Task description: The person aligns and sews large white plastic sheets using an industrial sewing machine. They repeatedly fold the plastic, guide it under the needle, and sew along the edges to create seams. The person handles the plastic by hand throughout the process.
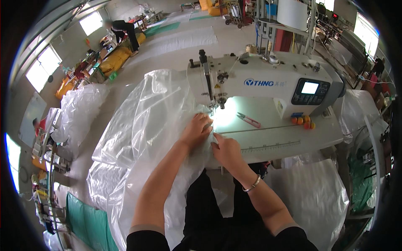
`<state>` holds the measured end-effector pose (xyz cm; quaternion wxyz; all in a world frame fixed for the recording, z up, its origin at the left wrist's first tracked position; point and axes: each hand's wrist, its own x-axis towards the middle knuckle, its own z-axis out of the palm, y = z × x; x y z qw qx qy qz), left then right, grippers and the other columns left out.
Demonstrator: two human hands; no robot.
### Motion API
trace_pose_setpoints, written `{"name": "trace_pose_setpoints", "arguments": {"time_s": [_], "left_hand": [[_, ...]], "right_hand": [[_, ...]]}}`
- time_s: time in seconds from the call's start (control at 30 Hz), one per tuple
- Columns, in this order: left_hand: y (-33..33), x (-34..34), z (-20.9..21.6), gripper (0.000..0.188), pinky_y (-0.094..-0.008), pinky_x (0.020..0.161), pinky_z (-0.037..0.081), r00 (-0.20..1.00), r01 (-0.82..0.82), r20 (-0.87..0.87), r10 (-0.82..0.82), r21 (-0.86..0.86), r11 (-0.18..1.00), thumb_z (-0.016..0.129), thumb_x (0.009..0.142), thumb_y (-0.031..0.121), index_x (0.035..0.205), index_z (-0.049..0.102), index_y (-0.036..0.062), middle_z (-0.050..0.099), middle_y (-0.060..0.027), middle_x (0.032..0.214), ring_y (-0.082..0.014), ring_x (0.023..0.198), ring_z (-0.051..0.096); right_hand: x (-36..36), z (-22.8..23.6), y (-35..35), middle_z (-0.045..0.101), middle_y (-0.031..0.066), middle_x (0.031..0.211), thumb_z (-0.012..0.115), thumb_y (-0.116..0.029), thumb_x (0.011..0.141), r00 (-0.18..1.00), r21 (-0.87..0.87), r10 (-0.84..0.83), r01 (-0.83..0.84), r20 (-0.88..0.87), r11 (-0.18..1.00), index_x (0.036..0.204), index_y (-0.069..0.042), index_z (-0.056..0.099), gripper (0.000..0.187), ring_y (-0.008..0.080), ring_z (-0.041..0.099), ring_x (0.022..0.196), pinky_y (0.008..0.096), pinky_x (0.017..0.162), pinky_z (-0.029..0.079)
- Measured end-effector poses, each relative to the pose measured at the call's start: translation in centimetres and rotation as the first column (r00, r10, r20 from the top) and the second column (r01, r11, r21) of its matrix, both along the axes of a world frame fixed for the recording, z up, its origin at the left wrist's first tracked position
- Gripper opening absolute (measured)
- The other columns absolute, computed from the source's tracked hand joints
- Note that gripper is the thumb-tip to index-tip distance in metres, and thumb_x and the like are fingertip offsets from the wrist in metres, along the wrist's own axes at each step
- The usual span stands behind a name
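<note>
A white industrial sewing machine (268, 77) stands on a pale table (293, 138). A large sheet of clear plastic film (138, 125) drapes from the needle area down to my left and over my lap. My left hand (197, 129) presses flat on the film just in front of the needle, fingers pinching its edge. My right hand (224, 148), with a bracelet on its wrist, grips the film's edge right beside it, nearer to me. Both hands touch the film and almost touch each other.
Red-handled thread snips (249, 120) lie on the table right of the needle. Small orange balls (303, 121) sit by the machine's base. More plastic bags (79, 113) pile at the left and lower right (314, 196). A person (125, 31) bends over far back.
</note>
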<state>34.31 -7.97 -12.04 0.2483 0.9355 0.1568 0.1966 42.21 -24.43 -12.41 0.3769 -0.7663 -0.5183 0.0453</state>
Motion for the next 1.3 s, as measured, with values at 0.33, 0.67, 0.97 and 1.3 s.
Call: {"name": "trace_pose_setpoints", "arguments": {"time_s": [0.33, 0.67, 0.97, 1.3], "left_hand": [[-4.3, -4.2, 0.0, 0.050, -0.0452, 0.112, 0.027, 0.986, 0.054, -0.164, -0.020, 0.207, 0.977, 0.062, 0.087, 0.028, 0.134, 0.053, 0.0119, 0.035, -0.0136, 0.150, -0.0337, 0.137, 0.033], [-4.1, -4.4, 0.3, 0.056, -0.0465, 0.114, 0.020, 0.962, 0.092, -0.273, -0.025, 0.238, 0.967, 0.061, 0.088, 0.034, 0.140, 0.048, 0.0145, 0.028, -0.0130, 0.154, -0.0313, 0.142, 0.025], [-3.8, -4.4, -0.1, 0.059, -0.0453, 0.114, 0.019, 0.963, 0.101, -0.266, -0.034, 0.245, 0.964, 0.059, 0.087, 0.044, 0.138, 0.050, 0.0141, 0.029, -0.0134, 0.154, -0.0320, 0.143, 0.023], [-3.9, -4.7, 0.4, 0.064, -0.0441, 0.115, 0.018, 0.947, 0.113, -0.319, -0.029, 0.247, 0.962, 0.058, 0.087, 0.049, 0.142, 0.046, 0.0166, 0.028, -0.0133, 0.154, -0.0311, 0.144, 0.021]], "right_hand": [[-7.7, -8.8, -4.7, 0.063, 0.0057, 0.081, 0.063, -0.031, 0.092, 0.495, 0.203, 0.333, -0.298, -0.803, 0.933, 0.103, -0.005, 0.063, 0.028, 0.0157, 0.059, 0.073, 0.0314, 0.061, 0.045], [-6.6, -5.5, -6.8, 0.058, -0.0061, 0.088, 0.054, -0.031, 0.099, -0.321, 0.381, 0.357, -0.012, -0.877, 0.924, 0.108, -0.014, 0.056, 0.020, 0.0020, 0.050, 0.071, 0.0169, 0.053, 0.030], [-6.1, -4.7, -6.6, 0.061, -0.0029, 0.074, 0.047, -0.034, 0.102, -0.334, 0.322, 0.292, -0.038, -0.896, 0.946, 0.097, -0.012, 0.056, 0.024, 0.0045, 0.054, 0.060, 0.0168, 0.047, 0.031], [-4.0, -0.9, -9.1, 0.052, -0.0023, 0.057, 0.060, -0.026, 0.096, 0.205, 0.158, 0.152, 0.015, -0.967, 0.987, 0.079, -0.007, 0.059, 0.026, 0.0054, 0.047, 0.046, 0.0192, 0.042, 0.034]]}}
